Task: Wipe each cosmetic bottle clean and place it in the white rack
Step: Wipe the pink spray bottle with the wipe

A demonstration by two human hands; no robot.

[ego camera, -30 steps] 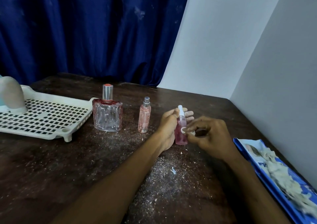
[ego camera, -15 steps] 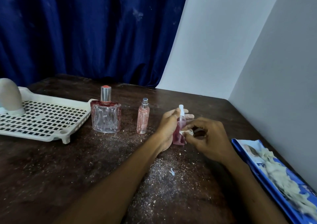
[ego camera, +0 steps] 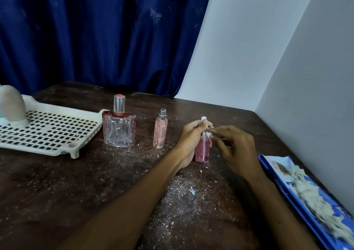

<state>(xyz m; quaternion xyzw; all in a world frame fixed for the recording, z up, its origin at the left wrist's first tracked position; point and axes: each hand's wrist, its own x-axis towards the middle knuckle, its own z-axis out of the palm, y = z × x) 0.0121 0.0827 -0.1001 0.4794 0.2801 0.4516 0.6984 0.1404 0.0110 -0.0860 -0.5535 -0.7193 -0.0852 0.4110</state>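
A small pink spray bottle (ego camera: 202, 151) with a white nozzle stands upright on the dark table. My left hand (ego camera: 189, 136) grips its upper part. My right hand (ego camera: 233, 146) pinches a small white wad of cotton (ego camera: 208, 134) against the bottle's neck. To the left stand a slim pink spray bottle (ego camera: 160, 131) and a wide clear glass perfume bottle (ego camera: 119, 127) with a silver cap. The white perforated rack (ego camera: 57, 133) lies at the far left with a pale rounded bottle (ego camera: 11, 106) in it.
A blue packet (ego camera: 298, 198) with loose cotton wadding (ego camera: 314, 194) on it lies along the table's right edge by the wall. Dust and crumbs litter the table (ego camera: 95, 182). A blue curtain hangs behind.
My right hand has slid the cotton wad up the pink bottle from its middle to its neck. My left hand keeps its grip.
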